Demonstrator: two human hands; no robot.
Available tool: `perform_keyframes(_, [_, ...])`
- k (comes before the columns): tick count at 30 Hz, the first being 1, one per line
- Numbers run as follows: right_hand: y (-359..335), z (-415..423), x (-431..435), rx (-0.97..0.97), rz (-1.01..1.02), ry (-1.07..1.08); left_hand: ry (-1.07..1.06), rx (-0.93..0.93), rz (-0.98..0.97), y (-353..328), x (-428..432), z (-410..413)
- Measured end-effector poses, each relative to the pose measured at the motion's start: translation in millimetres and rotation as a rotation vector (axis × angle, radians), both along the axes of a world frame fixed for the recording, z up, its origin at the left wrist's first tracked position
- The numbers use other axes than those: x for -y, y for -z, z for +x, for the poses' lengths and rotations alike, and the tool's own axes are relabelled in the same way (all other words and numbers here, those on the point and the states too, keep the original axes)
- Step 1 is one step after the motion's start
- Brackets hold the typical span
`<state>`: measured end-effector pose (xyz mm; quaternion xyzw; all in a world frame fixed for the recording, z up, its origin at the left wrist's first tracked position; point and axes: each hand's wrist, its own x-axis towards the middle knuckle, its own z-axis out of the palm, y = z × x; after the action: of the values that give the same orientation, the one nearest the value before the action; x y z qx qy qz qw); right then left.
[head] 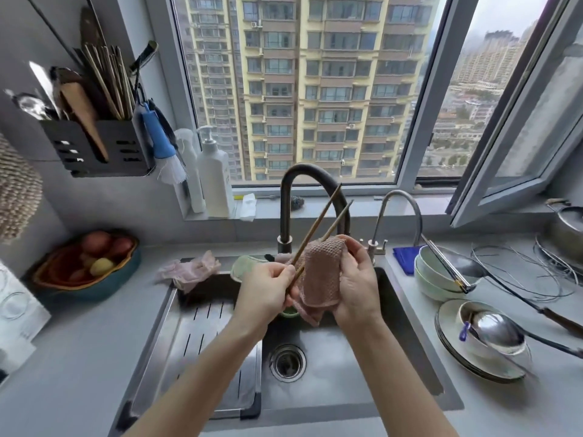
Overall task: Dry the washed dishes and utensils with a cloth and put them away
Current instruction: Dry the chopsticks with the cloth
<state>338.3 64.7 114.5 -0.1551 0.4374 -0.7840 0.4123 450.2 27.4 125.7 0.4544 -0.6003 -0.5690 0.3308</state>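
Observation:
Over the sink (362, 367), my left hand (265, 294) grips the lower ends of a pair of brown chopsticks (328, 212), whose tips point up and right past the dark tap. My right hand (356, 285) holds a pink waffle cloth (318, 272) wrapped around the chopsticks' middle. On the right counter stand stacked pale green bowls (432, 272) with a metal ladle (454, 266) in them. Nearer me, stacked plates (473, 364) carry a bowl and a large steel ladle (495, 329). A black wall caddy (94, 146) at upper left holds chopsticks, spoons and spatulas.
A dark tap (315, 175) and a smaller chrome tap (400, 200) rise behind the sink. A drain tray (205, 342) fills the sink's left half. Pink gloves (192, 269), a fruit bowl (85, 266), soap bottles (214, 178), wire racks (536, 266) and a pot (568, 228) surround the counter.

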Motion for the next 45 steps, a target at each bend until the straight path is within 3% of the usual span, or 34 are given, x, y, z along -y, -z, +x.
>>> perform_keyframes(3, [16.9, 13.9, 10.6, 0.066, -0.044, -0.040, 0.033, 0.076, -0.009, 10.8, -1.9, -0.7])
perform_keyframes(11, [47.5, 35.1, 50.8, 0.092, 0.256, 0.180, 0.161, 0.295, 0.031, 25.7, 14.2, 19.3])
perform_keyframes(18, [69.2, 53.2, 76.2, 0.247, 0.308, 0.285, 0.233, 0.360, -0.007, 39.0, 34.4, 45.9])
perform_keyframes(31, [86.9, 14.2, 79.2, 0.319, 0.334, 0.411, 0.335, 0.431, 0.045, 41.0, 55.2, 100.8])
perform_keyframes(35, [78.0, -21.5, 53.5, 0.361, 0.361, 0.521, 0.200, 0.379, 0.056, 39.9, 75.4, 129.1])
perform_keyframes(38, [83.4, -15.3, 39.5, 0.363, 0.469, 0.318, 0.053, 0.231, 0.068, 47.2, 86.8, 130.4])
perform_keyframes(41, [84.3, 17.2, 48.2, 0.411, 0.314, 0.133, 0.106, 0.210, 0.041, 58.4, 77.0, 103.7])
perform_keyframes(45, [71.6, 49.5, 68.9, 0.193, 0.230, -0.004, 0.204, 0.210, 0.073, 72.3, 54.8, 68.4])
